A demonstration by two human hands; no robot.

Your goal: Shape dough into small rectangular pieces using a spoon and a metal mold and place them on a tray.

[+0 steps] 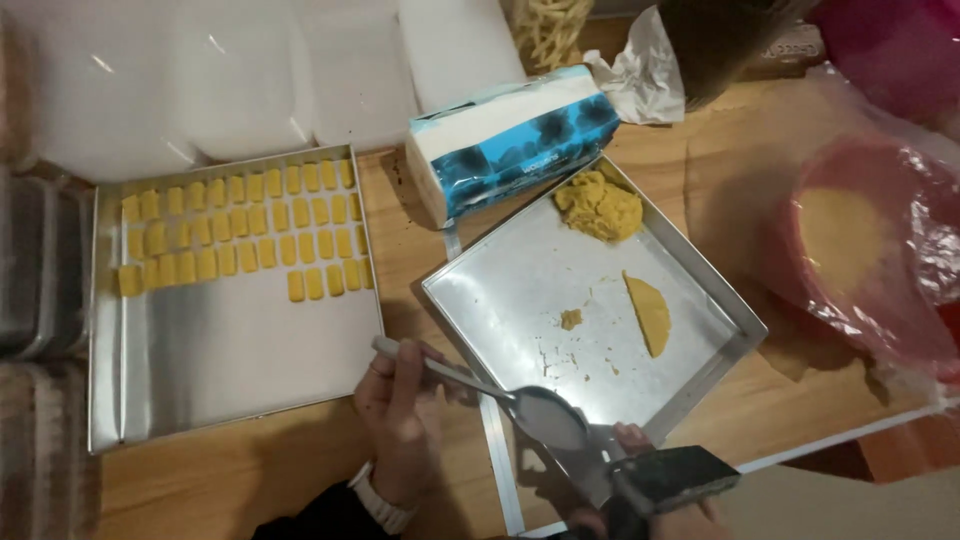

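Presently a metal spoon (520, 400) is gripped by its handle in the closed fingers of the left hand (398, 420), its bowl held over the near corner of the square metal tray (500, 290). Just right of the bowl, a dark rectangular object (668, 478) is held by the right hand (650, 500), fingers wrapped around it. Inside the tray, a half-disc of yellow dough (650, 312), a small crumb (571, 319) and a dough lump (599, 205) at the far corner are seen. A blue tissue box (510, 140) is touching the tray's far edge. Left of the tray, on the wooden desk (720, 180), a baking sheet (230, 350) with rows of yellow pieces (240, 235) is laid. Right of the tray, a plastic-wrapped red bowl (860, 240) is found.
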